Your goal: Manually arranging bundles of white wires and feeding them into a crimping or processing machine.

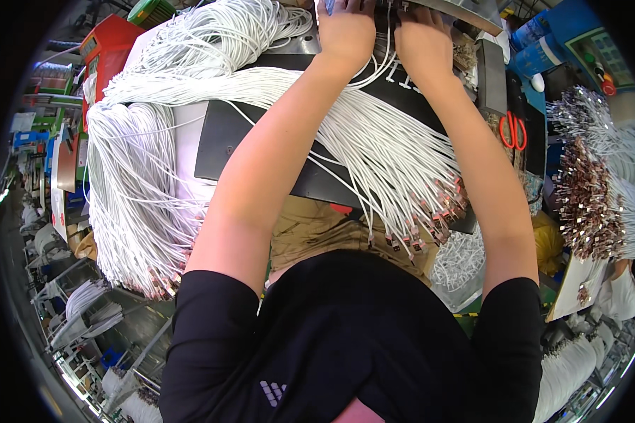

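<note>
Both of my arms stretch forward to a metal machine [466, 10] at the top edge. My left hand [347, 37] lies at its front with the fingers pointing away; their tips are cut off by the picture's edge. My right hand [425, 46] is beside it, blurred, its fingertips hidden under the machine's edge. A few white cables [382, 69] run up between the two hands. Beneath my forearms a bundle of white cables [381, 144] with metal plugs [430, 218] fans out over a black board [222, 141] toward my lap. What either hand holds does not show.
More white cable bundles lie at the left, one coiled [212, 35] and one hanging [130, 190] over the table edge. Red-handled scissors [513, 132] sit at the right. A clear bin [466, 299] of white bits stands below; plug-ended cables [593, 197] are piled far right.
</note>
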Demonstrator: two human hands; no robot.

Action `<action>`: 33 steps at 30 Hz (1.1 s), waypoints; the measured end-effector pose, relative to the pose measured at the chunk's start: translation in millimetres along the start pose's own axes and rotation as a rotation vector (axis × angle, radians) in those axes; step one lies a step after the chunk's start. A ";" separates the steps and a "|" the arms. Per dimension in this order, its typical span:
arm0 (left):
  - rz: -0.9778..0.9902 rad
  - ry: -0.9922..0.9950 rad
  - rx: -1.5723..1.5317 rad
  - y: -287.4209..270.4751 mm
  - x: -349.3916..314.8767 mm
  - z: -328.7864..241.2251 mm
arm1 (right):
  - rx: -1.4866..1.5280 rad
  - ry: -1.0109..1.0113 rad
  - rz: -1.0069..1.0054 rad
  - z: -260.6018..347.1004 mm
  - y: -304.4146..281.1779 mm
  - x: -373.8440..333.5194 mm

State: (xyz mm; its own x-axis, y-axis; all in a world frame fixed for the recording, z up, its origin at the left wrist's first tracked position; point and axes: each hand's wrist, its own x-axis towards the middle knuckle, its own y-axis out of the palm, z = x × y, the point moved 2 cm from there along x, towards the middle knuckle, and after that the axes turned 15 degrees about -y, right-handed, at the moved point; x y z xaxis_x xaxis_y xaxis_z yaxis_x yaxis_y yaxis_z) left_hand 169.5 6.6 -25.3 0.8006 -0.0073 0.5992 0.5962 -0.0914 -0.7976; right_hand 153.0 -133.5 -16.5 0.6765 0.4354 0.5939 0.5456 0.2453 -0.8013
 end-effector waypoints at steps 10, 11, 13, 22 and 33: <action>-0.041 -0.001 -0.102 -2.7 -2.2 3.2 | -0.050 -0.045 -0.036 4.6 -11.9 -1.3; -0.061 -0.001 -0.108 -3.6 -3.7 2.8 | -0.017 0.014 0.110 -1.1 1.6 -3.2; -0.104 0.005 -0.132 -1.9 -4.5 -0.2 | 0.002 0.080 0.253 -9.1 9.5 -5.9; 0.470 -0.174 -1.035 -111.3 -94.4 48.4 | 0.516 0.317 -0.205 -3.5 -130.8 -80.4; 0.626 -1.602 -1.782 -123.5 -314.2 133.0 | 0.767 0.938 0.125 113.6 -127.4 -376.1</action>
State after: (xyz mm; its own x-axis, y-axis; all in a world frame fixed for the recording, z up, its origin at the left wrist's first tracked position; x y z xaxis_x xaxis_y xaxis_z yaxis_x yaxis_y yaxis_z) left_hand -147.7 152.6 -124.2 0.7039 -0.0175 -0.7101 0.4728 -0.7346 0.4867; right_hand -227.1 -230.1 -145.9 0.9716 -0.2241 0.0763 0.2316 0.8329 -0.5026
